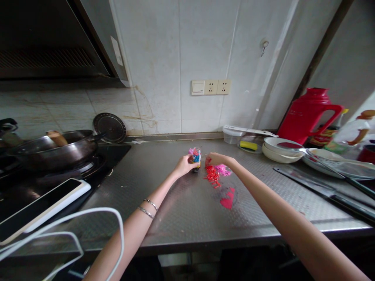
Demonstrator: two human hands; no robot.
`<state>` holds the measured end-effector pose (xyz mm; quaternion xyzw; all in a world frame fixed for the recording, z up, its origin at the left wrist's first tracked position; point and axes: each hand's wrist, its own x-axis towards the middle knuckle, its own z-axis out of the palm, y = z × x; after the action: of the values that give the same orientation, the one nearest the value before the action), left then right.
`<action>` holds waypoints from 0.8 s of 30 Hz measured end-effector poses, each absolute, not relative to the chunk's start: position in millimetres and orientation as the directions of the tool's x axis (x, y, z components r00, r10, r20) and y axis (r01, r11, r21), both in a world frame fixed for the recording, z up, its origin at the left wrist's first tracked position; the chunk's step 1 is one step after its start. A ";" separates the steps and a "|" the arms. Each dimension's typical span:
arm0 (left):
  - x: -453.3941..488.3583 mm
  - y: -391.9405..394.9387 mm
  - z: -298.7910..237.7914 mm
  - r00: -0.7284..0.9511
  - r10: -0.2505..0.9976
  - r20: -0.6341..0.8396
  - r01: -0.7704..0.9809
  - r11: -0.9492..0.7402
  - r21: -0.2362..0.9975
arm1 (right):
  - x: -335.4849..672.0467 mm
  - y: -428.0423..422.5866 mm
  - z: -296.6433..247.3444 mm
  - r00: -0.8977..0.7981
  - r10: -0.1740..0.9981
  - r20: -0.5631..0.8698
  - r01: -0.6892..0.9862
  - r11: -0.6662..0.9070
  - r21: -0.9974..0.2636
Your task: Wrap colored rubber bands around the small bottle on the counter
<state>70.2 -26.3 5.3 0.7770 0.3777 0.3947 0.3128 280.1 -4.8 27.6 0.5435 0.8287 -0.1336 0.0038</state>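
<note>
A small clear jar (197, 158) with blue, pink and other coloured bits stands upright on the metal counter. My left hand (184, 165) is wrapped round its left side. To the right, the fingers of my right hand (216, 159) are bent together at the far edge of a heap of thin red shreds (213, 176); their tips are mostly hidden. Pink shreds (223, 169) lie beside the red heap, under my right wrist. Closer to me, a flat red piece with an uneven outline (227, 200) rests on the counter.
On the left are a pan (67, 150) on the stove and a white-edged device (43, 207) with a looping white cable (117, 218). To the right are stacked bowls (281, 156), a knife (304, 183), a yellow sponge (248, 146) and a red thermos (304, 117).
</note>
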 end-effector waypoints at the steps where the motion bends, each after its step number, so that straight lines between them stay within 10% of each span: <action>1: 70.1 -26.3 5.2 0.403 0.832 0.382 0.336 -0.523 0.784 | 280.1 -7.8 29.1 -0.415 0.897 -0.150 0.901 0.382 -0.205; 24: 69.6 -31.2 9.0 0.402 0.817 0.413 0.337 -0.552 0.763 | 280.8 -41.3 29.0 -0.458 0.886 0.073 0.847 0.460 -0.267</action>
<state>69.6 -31.2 9.0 0.7829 0.3686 0.4036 0.2972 280.8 -41.3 29.0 0.5106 0.8484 -0.0965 -0.1010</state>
